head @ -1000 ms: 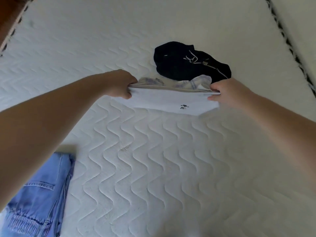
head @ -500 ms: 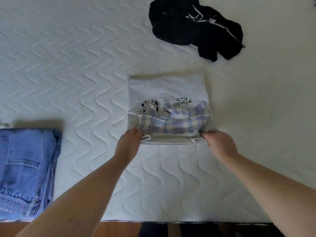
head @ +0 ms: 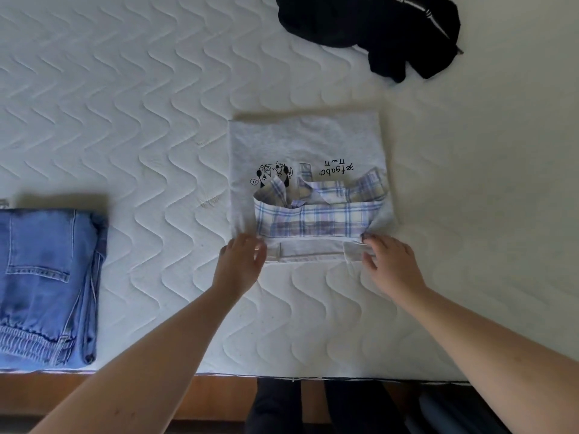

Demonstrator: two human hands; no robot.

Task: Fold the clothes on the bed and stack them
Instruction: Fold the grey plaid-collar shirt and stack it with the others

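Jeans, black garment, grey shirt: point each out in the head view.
jeans (head: 47, 277), head view, on the back pocket panel.
black garment (head: 369, 23), head view, on the crumpled middle.
grey shirt (head: 304, 136), head view, on the plain area above the print.

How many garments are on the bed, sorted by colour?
Blue: 1, the folded jeans at the left edge of the bed.
Black: 1, the crumpled black garment at the far side.
Grey: 1, the folded grey top with a plaid collar, near both hands.
Total: 3.
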